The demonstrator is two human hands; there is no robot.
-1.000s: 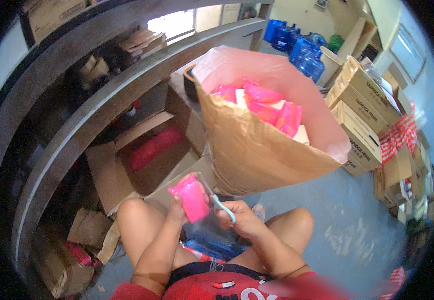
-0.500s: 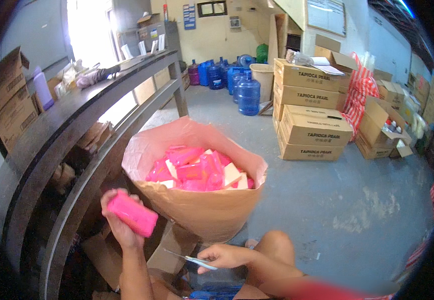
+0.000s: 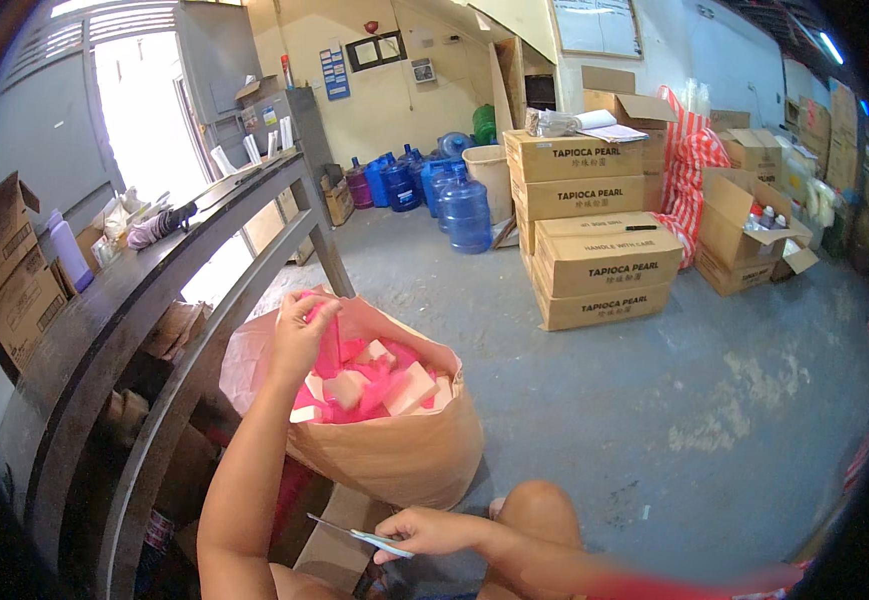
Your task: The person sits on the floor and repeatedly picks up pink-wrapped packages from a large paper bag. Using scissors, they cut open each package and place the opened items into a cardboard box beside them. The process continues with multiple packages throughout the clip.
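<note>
My left hand (image 3: 306,328) is raised over the left side of a large brown paper sack (image 3: 394,455), with its fingers closed on a pink plastic wrapper (image 3: 326,350) that hangs down into the sack. Inside lie several cream-coloured blocks (image 3: 412,389) mixed with loose pink plastic. Low in front of me, my right hand (image 3: 426,530) grips scissors (image 3: 379,542) with pale blue handles, their metal tip pointing left toward the sack's base. The scissors are apart from the sack and the wrapper.
A dark wooden bench-like table (image 3: 154,290) runs along my left, holding a lilac bottle (image 3: 70,250). Flattened cardboard (image 3: 339,535) lies below the sack. Stacked cartons (image 3: 604,265) stand to the right, with blue water jugs (image 3: 467,215) behind.
My left hand has moved up and right from beside the sack to over it. The pink-wrapped block it held is gone from it; pink plastic hangs there now. The view has shifted slightly.
</note>
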